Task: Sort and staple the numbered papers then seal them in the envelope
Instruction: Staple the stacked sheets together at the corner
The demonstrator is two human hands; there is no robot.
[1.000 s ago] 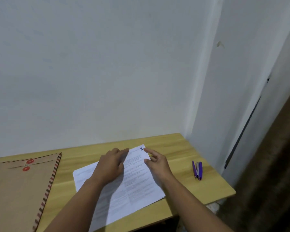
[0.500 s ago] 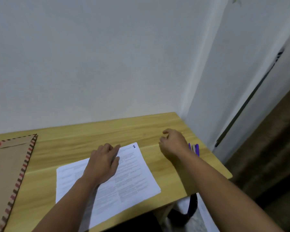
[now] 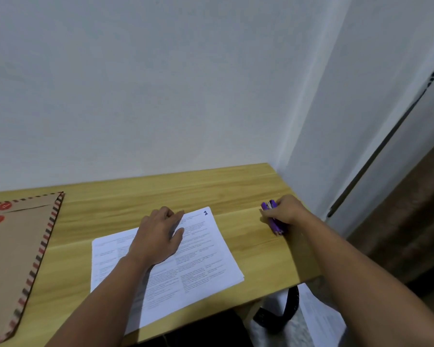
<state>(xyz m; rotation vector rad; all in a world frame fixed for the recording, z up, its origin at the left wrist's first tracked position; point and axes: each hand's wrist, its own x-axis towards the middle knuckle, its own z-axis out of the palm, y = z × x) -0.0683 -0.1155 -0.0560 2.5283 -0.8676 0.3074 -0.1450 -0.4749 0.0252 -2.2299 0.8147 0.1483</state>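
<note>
**Stapler in hand, papers pinned flat**

Head camera, looking forward and down at a wooden desk (image 3: 236, 186) set against a pale wall.

The left hand (image 3: 158, 236) lies palm down on a stack of printed papers (image 3: 198, 261), its fingers (image 3: 173, 216) spread and flat, gripping nothing. The fingertips reach toward the far edge of the top sheet; just beyond and to the right of them, at the sheet's far right corner, a handwritten "1" (image 3: 205, 213) shows. The flat press most likely keeps the sheets squared so they do not slide apart before binding.

The right hand (image 3: 286, 211) is out to the right, well apart from the papers, with its fingers curled closed around a purple stapler (image 3: 273, 219). One end of the stapler sticks out past the fingertips toward the wall, the other toward the person. Whether it is lifted clear of the desk or resting on it cannot be told.

Far to the left of the left hand's fingers, not touching the papers, lies a brown envelope (image 3: 15, 259) with a striped border and two red string-tie discs (image 3: 0, 212) near its flap. It looks set aside for the last step.

Below the desk edge, under the right forearm, a white bag with a dark strap (image 3: 291, 311) is partly visible.

Judging by this, sorting seems finished and stapling comes next.
</note>
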